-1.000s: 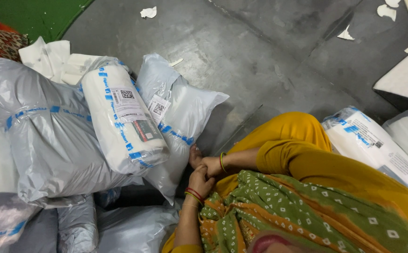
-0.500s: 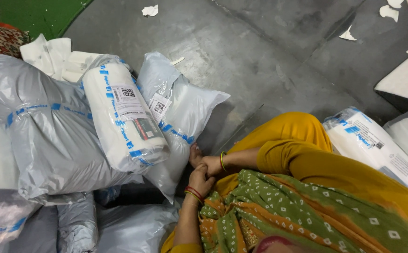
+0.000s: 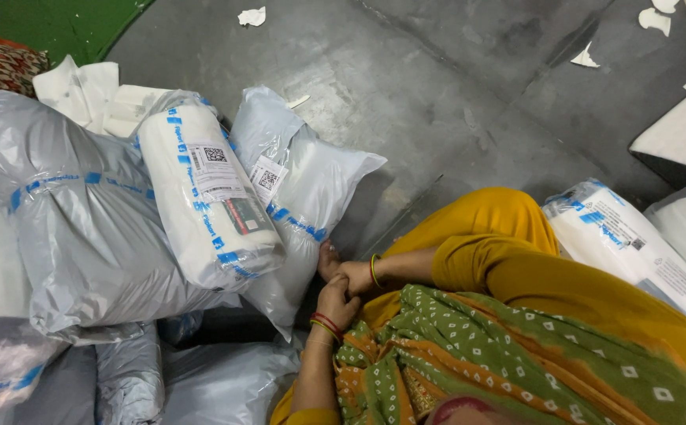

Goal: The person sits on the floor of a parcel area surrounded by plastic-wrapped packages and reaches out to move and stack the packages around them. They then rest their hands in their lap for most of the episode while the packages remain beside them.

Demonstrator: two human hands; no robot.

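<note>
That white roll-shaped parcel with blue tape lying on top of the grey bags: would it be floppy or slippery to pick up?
The white parcel looks fairly firm: it keeps a rounded, log-like shape with few creases. Its glossy plastic wrap probably makes it a bit slippery. Resting tilted on the big grey bag and the pillow-like bag, it might roll or slide if nudged.

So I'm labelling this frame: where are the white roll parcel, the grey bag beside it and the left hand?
white roll parcel [image 3: 201,197], head view, middle of its wrap
grey bag [image 3: 311,185], head view, upper face
left hand [image 3: 335,301], head view, back of hand
</note>
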